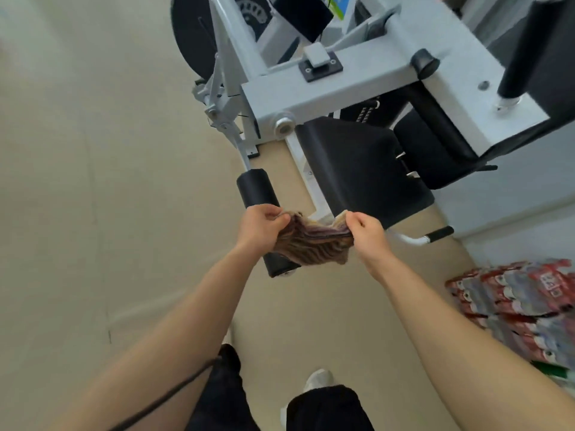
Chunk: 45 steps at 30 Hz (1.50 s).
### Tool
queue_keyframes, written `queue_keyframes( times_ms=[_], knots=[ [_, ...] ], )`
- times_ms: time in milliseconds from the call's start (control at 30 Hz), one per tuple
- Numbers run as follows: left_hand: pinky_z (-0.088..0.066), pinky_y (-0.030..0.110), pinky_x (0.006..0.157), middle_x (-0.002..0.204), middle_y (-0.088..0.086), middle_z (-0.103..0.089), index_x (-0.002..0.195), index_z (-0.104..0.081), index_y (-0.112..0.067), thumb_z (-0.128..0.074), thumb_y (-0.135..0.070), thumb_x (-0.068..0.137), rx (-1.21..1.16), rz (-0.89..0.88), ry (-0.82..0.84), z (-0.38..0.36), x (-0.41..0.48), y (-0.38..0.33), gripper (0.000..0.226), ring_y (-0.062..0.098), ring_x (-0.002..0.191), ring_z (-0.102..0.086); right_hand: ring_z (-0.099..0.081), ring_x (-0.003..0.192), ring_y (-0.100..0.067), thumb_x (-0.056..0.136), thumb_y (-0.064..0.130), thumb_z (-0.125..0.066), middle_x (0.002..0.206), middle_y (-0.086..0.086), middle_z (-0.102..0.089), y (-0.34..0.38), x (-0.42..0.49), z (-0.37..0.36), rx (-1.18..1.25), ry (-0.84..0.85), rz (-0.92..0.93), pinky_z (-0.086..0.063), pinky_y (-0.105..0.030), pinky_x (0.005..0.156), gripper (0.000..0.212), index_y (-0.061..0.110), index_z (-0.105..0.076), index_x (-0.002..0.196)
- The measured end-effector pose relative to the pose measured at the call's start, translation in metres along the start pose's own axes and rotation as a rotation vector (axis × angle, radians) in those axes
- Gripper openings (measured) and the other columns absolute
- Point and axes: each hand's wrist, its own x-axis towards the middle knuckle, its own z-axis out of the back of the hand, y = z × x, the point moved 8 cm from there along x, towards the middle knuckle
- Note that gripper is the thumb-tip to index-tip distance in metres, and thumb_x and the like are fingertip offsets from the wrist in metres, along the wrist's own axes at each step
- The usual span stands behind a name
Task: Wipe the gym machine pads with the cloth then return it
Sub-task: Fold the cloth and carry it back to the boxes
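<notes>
A brown, striped cloth [311,241] hangs stretched between both hands in front of the gym machine. My left hand [259,227] pinches its left top corner and my right hand [367,233] pinches the right one. Below the cloth runs a black roller pad [256,191], partly hidden by the cloth and my left hand. The black seat pad [357,163] lies just beyond my right hand. A second black pad [432,144] sits further right under the grey frame [342,85].
Packs of red-labelled bottles [513,303] are stacked on the floor at the right. A white handle with a black grip [435,234] sticks out beside the seat. A black weight disc [189,32] stands at the back left. Beige floor [93,197] spreads to the left.
</notes>
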Motion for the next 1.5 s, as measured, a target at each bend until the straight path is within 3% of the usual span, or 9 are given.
queue_keyframes(
  times_ms=[100, 200, 333, 433, 700, 867, 1167, 1300, 1500],
  knots=[
    [-0.041, 0.015, 0.055, 0.084, -0.007, -0.068, 0.100, -0.077, -0.019, -0.069, -0.028, 0.092, -0.040, 0.095, 0.014, 0.044, -0.030, 0.003, 0.014, 0.005, 0.075, -0.058, -0.065, 0.079, -0.004, 0.101, 0.025, -0.055, 0.084, 0.007, -0.071, 0.046, -0.041, -0.035, 0.024, 0.150, 0.056, -0.049, -0.014, 0.068, 0.019, 0.020, -0.070, 0.089],
    [-0.041, 0.021, 0.054, 0.078, -0.004, -0.067, 0.093, -0.078, -0.019, -0.072, -0.030, 0.089, -0.125, 0.195, 0.008, 0.098, -0.047, 0.012, 0.013, 0.013, 0.074, -0.057, -0.067, 0.094, -0.011, 0.102, 0.029, -0.051, 0.100, 0.003, -0.071, 0.093, -0.071, -0.086, 0.050, 0.282, 0.062, -0.054, -0.022, 0.075, 0.013, 0.027, -0.063, 0.099],
    [-0.040, 0.019, 0.043, 0.074, 0.006, -0.060, 0.090, -0.073, -0.012, -0.071, -0.016, 0.090, -0.362, 0.278, 0.036, 0.173, -0.052, 0.019, 0.005, 0.016, 0.059, -0.051, -0.065, 0.100, -0.016, 0.102, 0.030, -0.050, 0.104, -0.002, -0.067, 0.160, -0.086, -0.154, 0.113, 0.252, 0.106, -0.057, -0.037, 0.089, 0.015, 0.021, -0.060, 0.108],
    [-0.054, 0.020, 0.051, 0.084, 0.010, -0.066, 0.104, -0.065, -0.006, -0.066, -0.006, 0.091, -0.613, 0.318, 0.039, 0.229, -0.046, 0.020, 0.012, 0.017, 0.062, -0.065, -0.066, 0.099, -0.011, 0.101, 0.025, -0.054, 0.103, 0.002, -0.068, 0.214, -0.090, -0.194, 0.175, 0.143, 0.190, -0.057, -0.028, 0.087, 0.012, 0.020, -0.062, 0.109],
    [-0.059, 0.021, 0.056, 0.077, 0.013, -0.066, 0.088, -0.063, -0.003, -0.051, -0.001, 0.097, -0.992, 0.349, -0.020, 0.344, -0.003, 0.006, 0.015, 0.015, 0.049, -0.069, -0.072, 0.088, -0.016, 0.093, 0.006, -0.064, 0.091, -0.006, -0.073, 0.328, -0.094, -0.307, 0.215, 0.306, 0.447, -0.058, -0.030, 0.080, 0.008, 0.007, -0.068, 0.099],
    [-0.059, 0.021, 0.057, 0.068, 0.011, -0.069, 0.082, -0.062, -0.003, -0.053, 0.001, 0.095, -1.031, 0.313, -0.121, 0.405, 0.041, 0.001, 0.017, 0.017, 0.050, -0.068, -0.072, 0.089, -0.013, 0.094, 0.009, -0.063, 0.091, 0.001, -0.073, 0.377, -0.066, -0.355, 0.124, 0.357, 0.537, -0.059, -0.031, 0.081, 0.009, 0.012, -0.070, 0.098],
    [-0.061, 0.023, 0.062, 0.079, 0.016, -0.067, 0.081, -0.062, 0.000, -0.056, 0.002, 0.091, -1.079, 0.365, -0.112, 0.489, 0.167, -0.023, 0.011, 0.020, 0.057, -0.070, -0.069, 0.089, -0.004, 0.084, 0.006, -0.075, 0.091, 0.005, -0.071, 0.472, 0.050, -0.438, -0.005, 0.491, 0.598, -0.057, -0.020, 0.077, 0.017, 0.011, -0.068, 0.099],
    [-0.055, 0.023, 0.049, 0.098, 0.011, -0.078, 0.098, -0.069, -0.008, -0.061, -0.023, 0.086, -0.846, 0.463, -0.057, 0.530, 0.227, -0.042, 0.020, 0.028, 0.079, -0.077, -0.070, 0.078, -0.003, 0.088, 0.006, -0.071, 0.088, 0.001, -0.070, 0.535, 0.117, -0.462, 0.057, 0.528, 0.554, -0.056, -0.019, 0.070, 0.011, 0.004, -0.067, 0.098],
    [-0.052, 0.024, 0.053, 0.092, 0.007, -0.064, 0.095, -0.063, -0.013, -0.063, -0.026, 0.083, -0.555, 0.500, -0.167, 0.596, 0.326, -0.063, 0.018, 0.020, 0.064, -0.065, -0.068, 0.070, 0.002, 0.092, 0.001, -0.065, 0.084, -0.004, -0.066, 0.622, 0.192, -0.494, 0.046, 0.617, 0.544, -0.052, -0.014, 0.056, 0.014, -0.006, -0.063, 0.105]
  ],
)
